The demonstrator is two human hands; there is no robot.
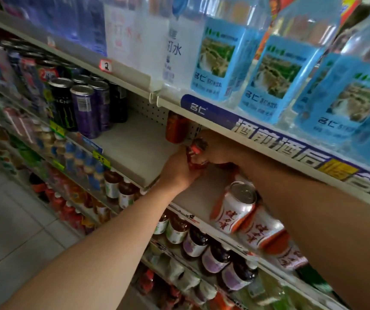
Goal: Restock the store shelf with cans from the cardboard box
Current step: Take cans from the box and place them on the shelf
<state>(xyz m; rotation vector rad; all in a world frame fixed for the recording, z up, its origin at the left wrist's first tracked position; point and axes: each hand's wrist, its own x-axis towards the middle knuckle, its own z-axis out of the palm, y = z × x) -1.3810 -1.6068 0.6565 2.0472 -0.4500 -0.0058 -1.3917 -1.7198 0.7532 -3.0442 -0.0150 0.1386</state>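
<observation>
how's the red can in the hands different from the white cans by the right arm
The red can is dark red and held by both the left hand and right hand, deep in the shelf. The white cans are white and orange, unheld, at the shelf front. All sit on one shelf.

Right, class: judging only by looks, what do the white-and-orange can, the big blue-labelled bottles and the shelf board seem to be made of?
White-and-orange can: probably aluminium, given its shiny silver lid with a pull tab. Blue-labelled bottles: clear glossy plastic, likely, since they are see-through. Shelf board: looks like painted metal, matt and pale, with a perforated back panel; not certain.
</observation>
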